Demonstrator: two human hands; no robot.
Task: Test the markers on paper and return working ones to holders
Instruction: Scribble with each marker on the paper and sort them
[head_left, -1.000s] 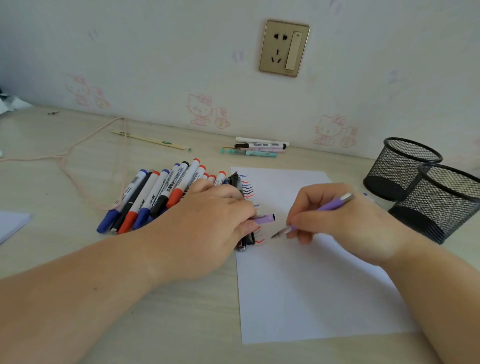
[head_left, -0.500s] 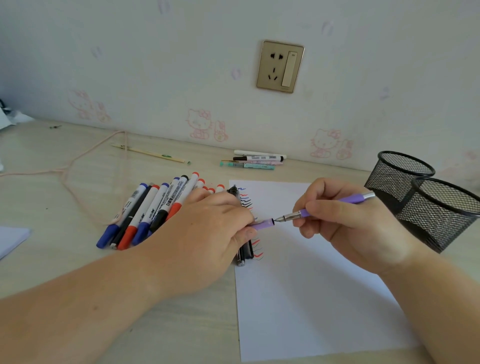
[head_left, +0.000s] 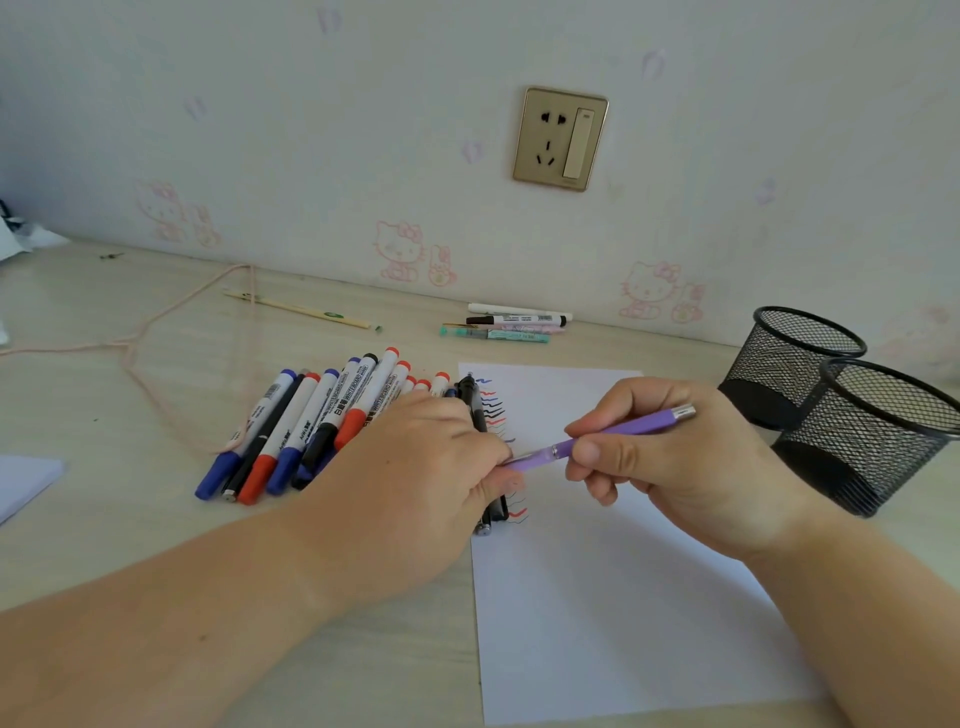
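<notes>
Cap slides back over the purple pen, left hand pinching cap, right hand gripping barrel, so testing's done and a holder looks next.

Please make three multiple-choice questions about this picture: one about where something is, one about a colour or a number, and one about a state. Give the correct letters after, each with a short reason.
1. Where do the two black wire-mesh pen holders stand?
A. right of the white paper sheet
B. left of the marker pile
C. on the paper

2. What colour is the slim pen held in the right hand?
A. green
B. purple
C. orange

3. What is the state of that pen?
A. lying alone on the wooden desk
B. standing in a holder
C. its cap, pinched by the left hand, is at its tip

Answers: 1 A, the holders sit past the right edge of the paper. 2 B, the barrel is lilac-purple. 3 C, both hands bring pen and cap together above the paper.
</notes>
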